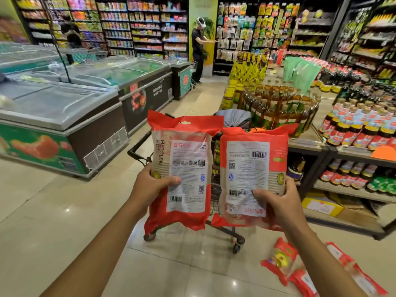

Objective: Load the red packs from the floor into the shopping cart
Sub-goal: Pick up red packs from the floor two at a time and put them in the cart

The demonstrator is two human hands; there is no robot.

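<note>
Left grip (154,183) clasps first red pack (184,155) low, right grip (276,202) second red pack (252,159); either may flop, miss shopping cart (139,143).

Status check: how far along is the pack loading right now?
Done: cannot tell; the held packs hide most of the cart, so no loaded pack shows. In hand: the left hand grips one red pack, the right hand grips a second pack, both held up before the cart. Left: at least three packs on the floor.
</note>
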